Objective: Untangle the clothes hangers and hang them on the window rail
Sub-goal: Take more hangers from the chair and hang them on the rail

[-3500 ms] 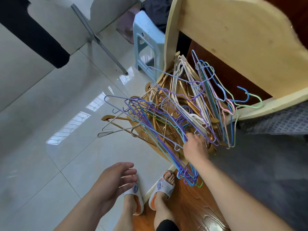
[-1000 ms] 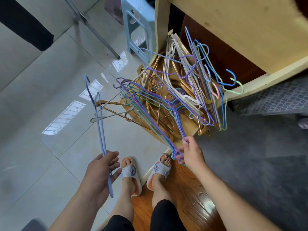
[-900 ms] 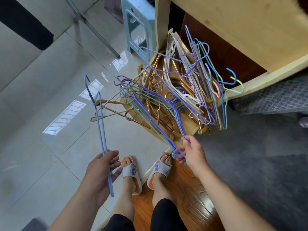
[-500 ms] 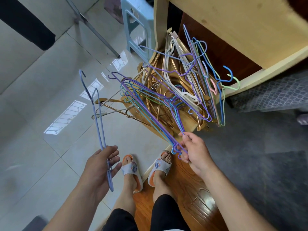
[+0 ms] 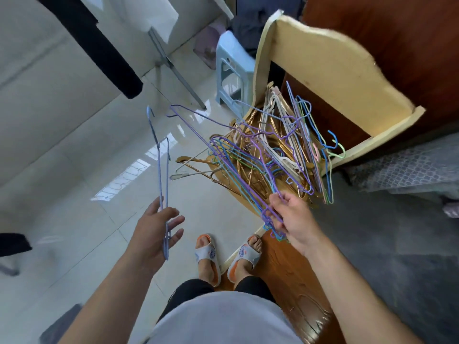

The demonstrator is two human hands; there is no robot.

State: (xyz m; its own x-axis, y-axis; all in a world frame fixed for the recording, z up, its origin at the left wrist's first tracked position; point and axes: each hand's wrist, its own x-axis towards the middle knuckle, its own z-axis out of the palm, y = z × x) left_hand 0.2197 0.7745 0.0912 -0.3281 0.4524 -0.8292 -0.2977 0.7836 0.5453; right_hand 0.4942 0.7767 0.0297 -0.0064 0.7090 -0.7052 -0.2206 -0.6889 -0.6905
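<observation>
Nearest: L hand (image 5: pixel 155 230) holds one freed pale-blue wire hanger (image 5: pixel 162 175) upright, hook end up and away from the body. Fingers loosely spread, hanger's lower end caught betw. thumb and palm, so it's a light hold, not a full fist. Forearm reaches fwd over the tiled floor (image 5: pixel 74 194).

R hand (image 5: pixel 290 217), a bit further out, is curled round the near corners of a bunch of purple and blue wire hangers (image 5: pixel 238 170), pinching several at once, wrist bent inward.

Beyond that, the tangled pile (image 5: pixel 273 150) of gold, white, pastel hangers sits heaped on the floor against the wooden bed-end frame (image 5: pixel 335 78), at the edge where tile meets the wood board. A purple hanger in the bunch sticks out far left, hook clear of the pile.

Risks, as I judge: R hand has too many wires, so a pull prob. drags the whole heap w/ it, hooks snagging on gold ones and tightening the knot. L grip is slack; a jolt could drop the free hanger. Loose hooks may catch the light-blue stool (image 5: pixel 231 70) behind.

Window rail not in view.
</observation>
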